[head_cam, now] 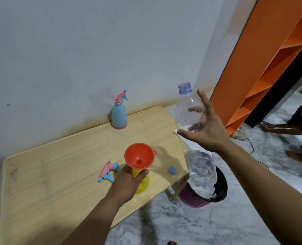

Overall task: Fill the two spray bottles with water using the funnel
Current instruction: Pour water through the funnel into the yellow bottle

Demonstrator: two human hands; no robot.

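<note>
My left hand (127, 184) grips the yellow spray bottle (143, 184), which stands near the front edge of the wooden table (58, 174). An orange funnel (139, 156) sits in its neck. Its pink and blue spray head (108, 171) lies loose on the table just left of it. My right hand (210, 131) holds a clear, uncapped water bottle (200, 167) upright beyond the table's right edge, with water in its lower part. The bottle's blue cap (172, 170) lies on the table. A blue spray bottle (119, 117) with its head on stands at the back by the wall.
A pink basket (194, 197) lined with a black bag stands on the marble floor below the water bottle. An orange shelf unit (252, 68) rises at the right. Another person's legs (297, 124) and a cable are on the floor at far right.
</note>
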